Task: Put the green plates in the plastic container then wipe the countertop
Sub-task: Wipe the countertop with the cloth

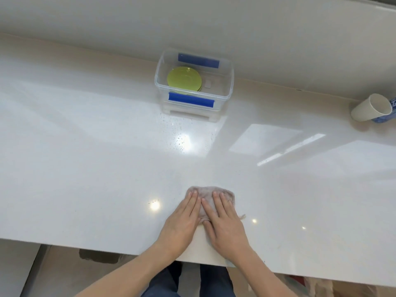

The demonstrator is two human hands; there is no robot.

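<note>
A stack of green plates point(183, 79) lies inside the clear plastic container point(228, 82) with blue handles, at the back of the white countertop point(85, 157). Near the front edge, a small pinkish-grey cloth point(206, 195) lies flat on the counter. My left hand point(182, 219) and my right hand point(225, 219) both press flat on the cloth, side by side, fingers straight and pointing away from me. The hands hide most of the cloth.
A paper cup point(371, 108) lies on its side at the far right by the back wall, with a blue printed item point(393, 106) behind it. Water droplets point(182, 138) speckle the counter in front of the container. My legs show below the counter edge.
</note>
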